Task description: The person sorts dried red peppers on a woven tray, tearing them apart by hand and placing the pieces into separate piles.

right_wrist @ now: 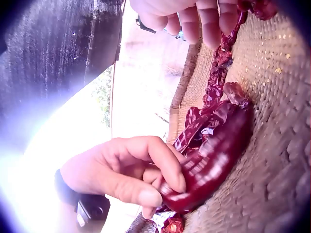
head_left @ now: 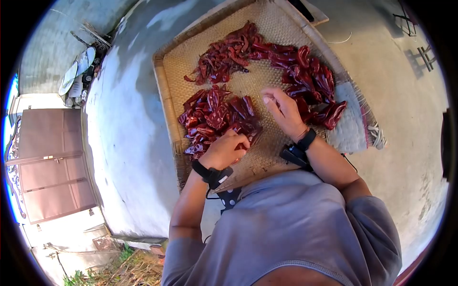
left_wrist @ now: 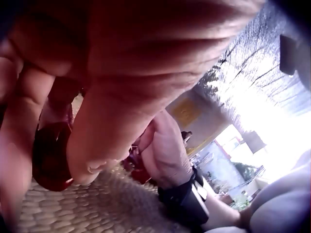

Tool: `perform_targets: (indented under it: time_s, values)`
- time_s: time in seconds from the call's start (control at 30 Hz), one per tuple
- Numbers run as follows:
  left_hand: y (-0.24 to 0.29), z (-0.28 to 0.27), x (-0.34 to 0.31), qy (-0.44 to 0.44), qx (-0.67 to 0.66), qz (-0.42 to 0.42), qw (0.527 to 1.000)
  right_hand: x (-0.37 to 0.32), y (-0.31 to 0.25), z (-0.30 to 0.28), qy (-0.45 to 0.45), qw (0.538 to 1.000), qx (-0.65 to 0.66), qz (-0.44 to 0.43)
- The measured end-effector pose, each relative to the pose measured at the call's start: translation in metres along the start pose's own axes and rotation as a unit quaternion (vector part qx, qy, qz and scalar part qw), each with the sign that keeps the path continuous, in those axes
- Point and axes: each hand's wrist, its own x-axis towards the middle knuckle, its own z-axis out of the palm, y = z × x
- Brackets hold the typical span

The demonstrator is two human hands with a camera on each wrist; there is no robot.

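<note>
My left hand (head_left: 226,150) pinches one end of a large glossy dried red chilli (right_wrist: 218,155) between thumb and fingers, low over the front of a woven tray (head_left: 248,88). The chilli looks slightly blurred, and in the left wrist view part of it shows dark red between the fingers. Beside that hand lies a pile of red chillies (head_left: 210,114). My right hand (head_left: 286,114) hovers over the tray's middle, fingers loosely extended with nothing in them. To its right is another pile of glossy chillies (head_left: 310,81).
Smaller, more shrivelled chillies (head_left: 229,52) lie at the tray's far side. A pale sack-like cloth (head_left: 348,119) covers the tray's right edge. Near the front edge, a black device (head_left: 293,155) sits by my right forearm. Concrete floor (head_left: 405,95) surrounds the tray, with a brown gate (head_left: 52,167) far left.
</note>
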Motion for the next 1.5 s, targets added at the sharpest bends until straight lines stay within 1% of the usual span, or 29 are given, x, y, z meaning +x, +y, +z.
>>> perform_targets:
  time_s: [0.03, 0.17, 0.2, 0.27, 0.4, 0.43, 0.5, 0.6, 0.63, 0.73, 0.77, 0.87, 0.9, 1.0, 1.1, 1.2, 1.3, 1.33, 1.4, 1.43, 1.5]
  values:
    - [0.001, 0.001, -0.003, 0.033, 0.063, 0.003, 0.997, 0.0, -0.001, 0.0, -0.003, 1.0, -0.006, 0.004]
    - [0.017, -0.02, -0.001, 0.123, 0.064, -0.01, 0.99, 0.0, -0.002, 0.0, -0.003, 1.0, -0.021, 0.003]
    - [0.02, -0.029, 0.005, 0.133, 0.079, 0.027, 0.988, 0.0, -0.002, 0.001, -0.001, 1.0, -0.023, 0.0]
    - [0.031, -0.046, 0.02, 0.17, 0.086, 0.062, 0.98, 0.0, -0.001, 0.002, -0.005, 0.999, -0.033, 0.012]
    - [0.049, -0.075, 0.079, 0.179, 0.112, 0.112, 0.971, 0.001, -0.001, 0.002, -0.032, 0.997, -0.044, 0.05]
    - [0.051, -0.079, 0.097, 0.191, 0.138, 0.128, 0.963, 0.001, 0.0, 0.003, -0.021, 0.998, -0.052, 0.031]
    - [0.05, -0.083, 0.134, 0.213, 0.189, 0.16, 0.945, -0.001, 0.006, 0.005, -0.016, 0.998, -0.056, 0.021]
    - [0.045, -0.079, 0.19, 0.226, 0.238, 0.165, 0.93, -0.001, 0.003, 0.003, -0.022, 0.997, -0.067, 0.031]
    - [0.042, -0.078, 0.206, 0.216, 0.256, 0.16, 0.929, -0.001, 0.0, 0.002, -0.026, 0.996, -0.075, 0.037]
    - [0.034, -0.062, 0.244, 0.271, 0.348, 0.095, 0.892, 0.002, 0.003, -0.003, -0.02, 0.997, -0.069, 0.037]
    - [0.031, -0.063, 0.256, 0.248, 0.355, 0.082, 0.898, 0.0, 0.001, -0.002, -0.021, 0.997, -0.07, 0.039]
    - [0.019, -0.06, 0.275, 0.257, 0.393, 0.078, 0.879, -0.001, 0.0, 0.0, -0.022, 0.997, -0.063, 0.042]
    - [0.019, -0.061, 0.275, 0.295, 0.418, 0.124, 0.85, -0.001, 0.0, -0.001, -0.022, 0.997, -0.059, 0.042]
    - [0.021, -0.06, 0.274, 0.305, 0.458, 0.08, 0.831, -0.001, -0.001, -0.001, -0.021, 0.997, -0.055, 0.044]
    - [0.012, -0.059, 0.273, 0.341, 0.443, 0.128, 0.819, -0.001, -0.003, 0.0, -0.034, 0.997, -0.043, 0.049]
    - [0.007, -0.051, 0.273, 0.353, 0.423, 0.131, 0.824, 0.0, -0.004, 0.001, -0.033, 0.997, -0.048, 0.045]
    - [0.005, -0.051, 0.267, 0.355, 0.409, 0.109, 0.833, -0.002, 0.0, 0.002, -0.021, 0.998, -0.059, 0.027]
    - [0.006, -0.053, 0.264, 0.356, 0.403, 0.099, 0.837, -0.002, -0.001, 0.001, -0.022, 0.997, -0.061, 0.036]
    - [0.012, -0.059, 0.253, 0.386, 0.373, 0.084, 0.839, 0.0, -0.002, -0.001, -0.026, 0.996, -0.062, 0.053]
    - [0.017, -0.064, 0.246, 0.401, 0.359, 0.076, 0.839, 0.0, 0.002, 0.001, -0.012, 0.998, -0.048, 0.045]
    - [0.027, -0.072, 0.227, 0.37, 0.232, 0.052, 0.898, 0.0, 0.012, 0.006, 0.015, 0.999, -0.02, 0.03]
